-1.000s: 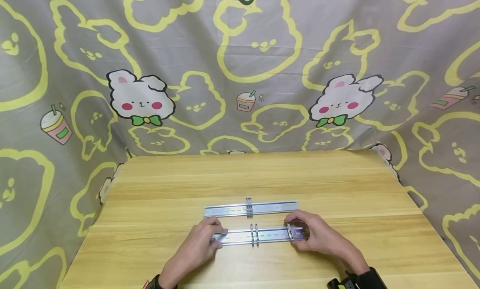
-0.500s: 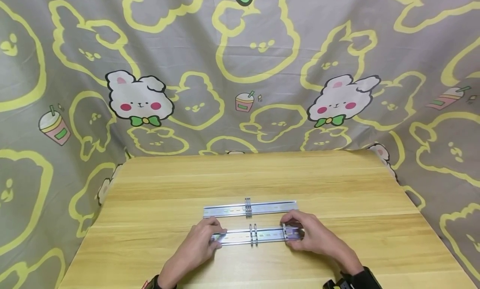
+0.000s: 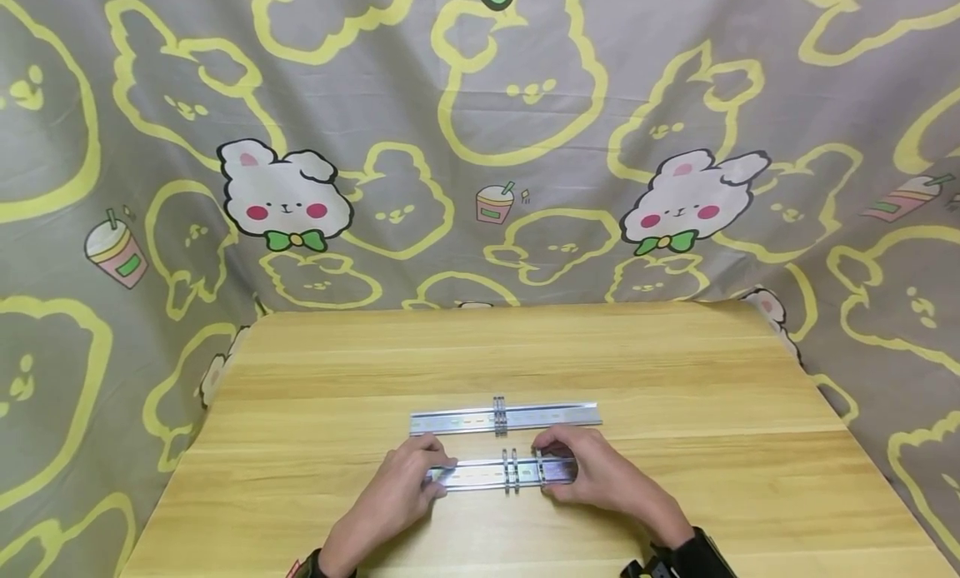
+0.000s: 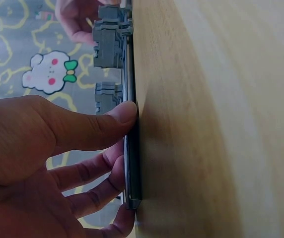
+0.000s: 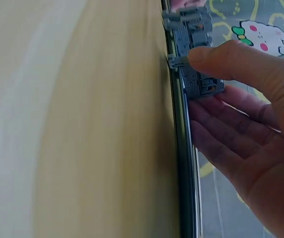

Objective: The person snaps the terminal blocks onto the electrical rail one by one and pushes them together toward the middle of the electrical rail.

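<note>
On the table, the nearer slotted metal DIN rail [image 3: 476, 475] lies lengthwise across my front. My left hand [image 3: 401, 482] grips its left end, thumb on the near edge and fingers on the far one, as the left wrist view shows. Toward the rail's other end, my right hand [image 3: 603, 470] pinches a thin grey terminal block [image 3: 539, 468] seated on it. That same block appears in the right wrist view between thumb and fingers. Just left of it, two more terminal blocks [image 3: 511, 471] stand on the rail, slightly apart. My right palm hides part of the rail's right end.
Behind lies a second DIN rail [image 3: 450, 423], roughly parallel, bearing several terminal blocks [image 3: 499, 416] packed together near its middle. The wooden table [image 3: 510, 353] reaches back to a patterned grey curtain [image 3: 405, 87], which also hangs at both sides.
My right hand has slid the terminal block leftward along the near rail, closer to the two standing there. My left hand has kept its place on the rail's end.
</note>
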A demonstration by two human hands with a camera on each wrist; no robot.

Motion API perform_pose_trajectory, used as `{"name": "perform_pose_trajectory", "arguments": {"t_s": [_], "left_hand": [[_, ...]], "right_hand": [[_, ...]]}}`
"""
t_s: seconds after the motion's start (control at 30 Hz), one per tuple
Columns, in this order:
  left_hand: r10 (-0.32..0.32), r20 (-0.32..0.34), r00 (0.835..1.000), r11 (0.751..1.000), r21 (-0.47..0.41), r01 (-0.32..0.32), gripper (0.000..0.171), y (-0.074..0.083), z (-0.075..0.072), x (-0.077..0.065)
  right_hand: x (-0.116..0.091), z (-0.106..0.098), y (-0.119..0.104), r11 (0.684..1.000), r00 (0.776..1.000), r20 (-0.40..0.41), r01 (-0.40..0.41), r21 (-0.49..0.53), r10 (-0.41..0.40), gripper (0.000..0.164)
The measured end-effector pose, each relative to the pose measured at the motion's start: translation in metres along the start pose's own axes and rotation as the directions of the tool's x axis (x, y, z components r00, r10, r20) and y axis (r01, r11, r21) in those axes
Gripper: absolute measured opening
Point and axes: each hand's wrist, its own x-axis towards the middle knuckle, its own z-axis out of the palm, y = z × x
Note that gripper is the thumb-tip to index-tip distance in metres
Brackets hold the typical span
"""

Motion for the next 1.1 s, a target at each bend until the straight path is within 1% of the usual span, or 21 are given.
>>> {"name": "perform_pose_trajectory", "arguments": {"t_s": [0.27,0.53,0.7,0.83,1.0,1.1], "left_hand": [[0.005,-0.006,1.000,1.000,-0.001,-0.005,0.025,0.001,0.001,0.000],[0.004,-0.001,1.000,1.000,0.010,-0.004,0.026,0.000,0.000,0.001],[0.010,-0.003,1.000,1.000,0.015,-0.010,0.026,0.000,0.000,0.000],[0.010,-0.010,1.000,1.000,0.013,-0.010,0.026,0.001,0.000,0.000],[0.020,-0.021,1.000,1.000,0.015,-0.020,0.025,0.001,0.000,0.000],[0.013,-0.010,1.000,1.000,0.013,-0.013,0.025,0.001,0.000,0.000]], "right_hand": [[0.006,0.008,-0.007,0.999,0.999,-0.019,0.035,-0.024,-0.036,0.050],[0.013,0.016,-0.013,0.997,0.998,-0.049,0.039,-0.061,-0.042,0.051],[0.015,0.020,-0.015,0.998,0.997,-0.053,0.050,-0.042,-0.052,0.050],[0.016,0.023,-0.016,0.996,0.995,-0.065,0.069,-0.050,-0.072,0.050],[0.017,0.024,-0.018,0.996,0.997,-0.058,0.056,-0.069,-0.060,0.050],[0.017,0.024,-0.019,0.996,0.997,-0.050,0.046,-0.072,-0.050,0.051]]}}
